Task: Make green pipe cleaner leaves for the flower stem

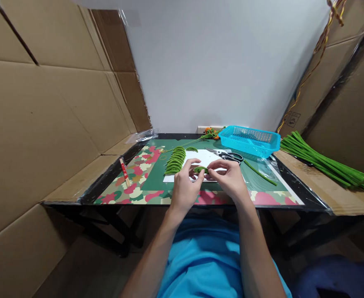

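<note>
Both hands meet over a sheet of white paper [200, 155] near the table's front. A small green leaf shape of fuzzy pipe cleaner [200, 169] is pinched between the fingertips of my left hand [185, 184] and my right hand [230, 176]. The fingers partly cover it. To the left, several similar green leaf shapes [175, 160] lie in a column on the paper's left side. One more curved green leaf [191, 149] rests at the paper's top edge. Black-handled scissors [233, 157] lie just beyond my right hand, and a single green pipe cleaner [260, 173] lies to its right.
A blue plastic basket [250, 140] stands at the back right, beside orange flowers [213, 132] on a green stem. A bundle of green pipe cleaners [324, 161] lies on cardboard at right. A red-and-cream stick-like item [124, 171] lies left. Cardboard walls [45, 107] flank the table.
</note>
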